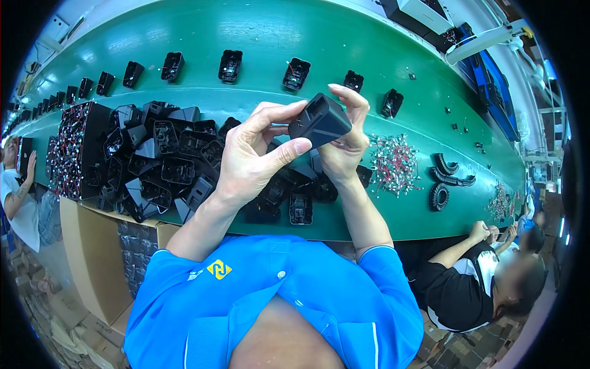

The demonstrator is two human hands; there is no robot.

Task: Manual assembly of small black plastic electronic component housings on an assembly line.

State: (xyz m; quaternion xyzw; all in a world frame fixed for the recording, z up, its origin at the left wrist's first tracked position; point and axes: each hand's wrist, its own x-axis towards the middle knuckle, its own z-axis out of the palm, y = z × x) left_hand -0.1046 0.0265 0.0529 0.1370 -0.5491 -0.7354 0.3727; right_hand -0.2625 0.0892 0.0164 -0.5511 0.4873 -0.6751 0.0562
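Raised over the green bench, a black plastic housing (322,121) is held between both my hands. My left hand (255,144) grips its left side with the thumb below and the fingers at the upper corner. On the far right side, my right hand (345,144) wraps round it, partly hidden behind the part. The housing is tilted, with a recess showing at its upper end. Under and to the left of my hands lies a heap of similar black housings (178,169), many with their open insides up.
A row of open black housings (230,66) runs along the green bench (264,34). Right of my hands lies a pile of small wired parts (393,163), then black ribbed strips (453,178). A black box of small parts (86,147) and a cardboard box (92,258) stand left. Co-workers sit at both sides.
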